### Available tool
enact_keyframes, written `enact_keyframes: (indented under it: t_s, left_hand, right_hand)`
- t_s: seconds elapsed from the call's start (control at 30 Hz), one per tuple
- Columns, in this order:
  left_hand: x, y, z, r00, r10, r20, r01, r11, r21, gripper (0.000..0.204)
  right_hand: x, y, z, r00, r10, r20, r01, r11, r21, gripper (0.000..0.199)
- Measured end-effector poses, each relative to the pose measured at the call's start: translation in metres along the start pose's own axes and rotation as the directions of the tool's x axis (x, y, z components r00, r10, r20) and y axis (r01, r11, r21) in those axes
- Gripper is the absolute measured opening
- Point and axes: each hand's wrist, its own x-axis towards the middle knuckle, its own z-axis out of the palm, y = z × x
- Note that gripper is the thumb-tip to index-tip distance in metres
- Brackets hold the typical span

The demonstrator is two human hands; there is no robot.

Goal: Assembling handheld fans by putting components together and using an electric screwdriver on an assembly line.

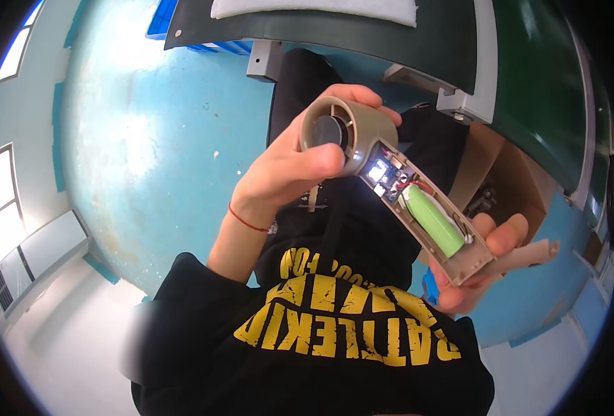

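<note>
I hold a small beige hand-held fan [352,128] with its handle opened up. My left hand [293,170] grips the round fan head, thumb across its front. Inside the open handle a lit circuit board [383,170] and a green cylindrical battery [433,220] with thin wires show. My right hand [490,260] supports the lower end of the handle from beneath and also holds a loose beige cover piece [529,255] that sticks out to the right. A red string is on my left wrist.
A dark green table [390,38] with a white pad [314,8] on it runs along the top, on grey metal legs [262,62]. A blue crate [160,21] stands behind it. A cardboard box [522,184] sits at the right on the blue floor [147,139].
</note>
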Motion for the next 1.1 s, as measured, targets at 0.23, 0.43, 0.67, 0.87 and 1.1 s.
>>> enact_keyframes:
  t_s: [0.23, 0.43, 0.67, 0.87, 1.1]
  left_hand:
    - [0.001, -0.006, 0.006, 0.992, -0.086, 0.093, 0.102, 0.977, -0.187, 0.093]
    - [0.000, -0.007, 0.013, 0.990, -0.135, 0.044, 0.141, 0.949, -0.283, 0.091]
    - [-0.003, 0.000, 0.015, 0.984, -0.052, -0.169, 0.033, 0.993, -0.117, 0.073]
    - [-0.004, 0.017, 0.022, 0.963, 0.066, -0.262, 0.001, 0.969, 0.246, 0.053]
    - [-0.007, 0.030, 0.028, 0.939, 0.155, -0.308, 0.044, 0.832, 0.553, 0.066]
  right_hand:
    - [0.020, -0.018, 0.010, 0.974, 0.196, 0.115, -0.202, 0.979, 0.037, 0.045]
    - [0.017, -0.023, 0.004, 0.991, 0.134, 0.020, -0.134, 0.991, 0.014, 0.063]
    - [0.009, -0.025, -0.009, 0.995, 0.063, -0.073, -0.064, 0.998, -0.019, 0.089]
    - [0.006, -0.049, -0.023, 0.982, -0.081, -0.169, -0.013, 0.871, -0.491, 0.069]
    - [0.014, -0.031, -0.014, 0.940, -0.192, -0.281, -0.089, 0.657, -0.748, 0.074]
